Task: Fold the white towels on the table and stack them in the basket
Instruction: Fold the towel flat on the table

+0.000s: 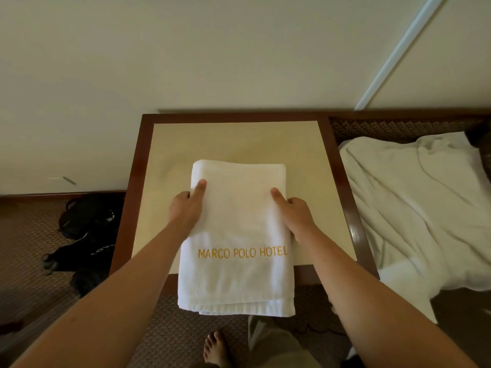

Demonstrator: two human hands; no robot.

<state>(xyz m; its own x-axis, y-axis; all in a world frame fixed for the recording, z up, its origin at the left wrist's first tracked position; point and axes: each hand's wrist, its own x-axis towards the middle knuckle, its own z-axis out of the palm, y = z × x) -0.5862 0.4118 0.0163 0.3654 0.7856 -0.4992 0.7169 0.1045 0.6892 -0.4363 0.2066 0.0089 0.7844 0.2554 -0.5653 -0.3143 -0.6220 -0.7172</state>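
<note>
The left hand (186,205) and right hand (297,211) pinch the sides of the folded white hotel towel (236,235) on the cream, brown-edged tabletop (239,139) (no basket shows), so stacking is left.

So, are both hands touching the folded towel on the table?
Touching. The head view shows the left hand and the right hand gripping the side edges of the folded towel, thumbs lying on top.
</note>
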